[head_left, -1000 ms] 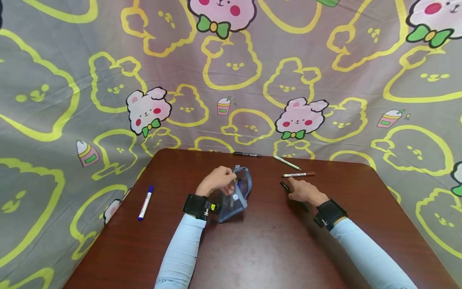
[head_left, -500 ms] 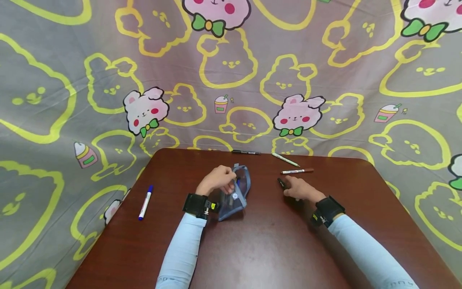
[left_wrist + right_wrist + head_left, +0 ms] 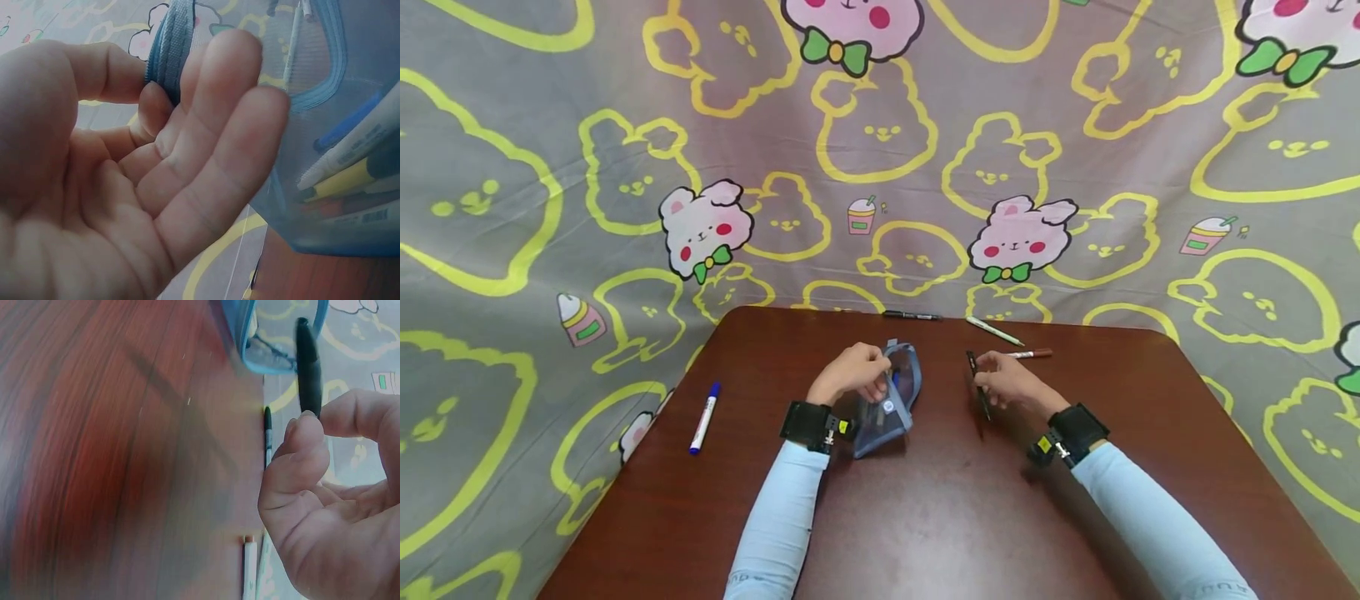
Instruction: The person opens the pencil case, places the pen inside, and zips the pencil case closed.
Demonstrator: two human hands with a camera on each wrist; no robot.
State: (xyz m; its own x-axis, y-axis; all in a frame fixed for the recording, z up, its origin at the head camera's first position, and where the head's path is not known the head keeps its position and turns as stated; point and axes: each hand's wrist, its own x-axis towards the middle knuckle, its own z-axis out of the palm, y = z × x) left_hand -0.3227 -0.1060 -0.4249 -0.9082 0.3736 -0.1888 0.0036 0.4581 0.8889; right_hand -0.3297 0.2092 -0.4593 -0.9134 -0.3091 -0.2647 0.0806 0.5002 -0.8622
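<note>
Lifted: right hand (image 3: 1011,385) pinches black pen (image 3: 976,379); left hand (image 3: 850,375) grips pouch (image 3: 891,404); brown marker (image 3: 1033,353) behind.

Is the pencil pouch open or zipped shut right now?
Open. The left hand pinches the zipper rim of the blue pouch, holding its mouth wide; the left wrist view shows several pens inside.

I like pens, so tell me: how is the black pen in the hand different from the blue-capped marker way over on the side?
The black pen is dark all over and held off the table by the right hand. The blue-capped marker has a white body, lies flat on the table, untouched, far beyond the left hand. Both are long, thin pens.
</note>
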